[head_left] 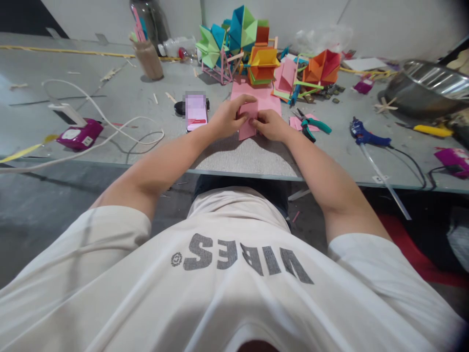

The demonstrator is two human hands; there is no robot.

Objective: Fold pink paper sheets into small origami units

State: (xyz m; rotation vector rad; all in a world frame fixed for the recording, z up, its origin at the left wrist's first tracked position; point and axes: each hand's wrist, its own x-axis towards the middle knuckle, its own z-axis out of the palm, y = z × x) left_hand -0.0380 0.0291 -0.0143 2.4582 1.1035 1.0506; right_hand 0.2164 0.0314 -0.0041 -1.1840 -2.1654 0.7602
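Between my two hands is a folded strip of pink paper, held just above the table's near edge. My left hand grips its left side, with the thumb on the front and the fingers curled over the top. From the right, my right hand pinches the strip's other edge. Behind them a larger pink paper sheet lies flat. Teal-handled pliers rest on small pink scraps to the right of my right hand. A phone stands left of my left hand.
Folded colored-paper models crowd the back. A blue glue gun and a steel bowl sit at right. A brown jar, a white cable and a magenta power block are at left.
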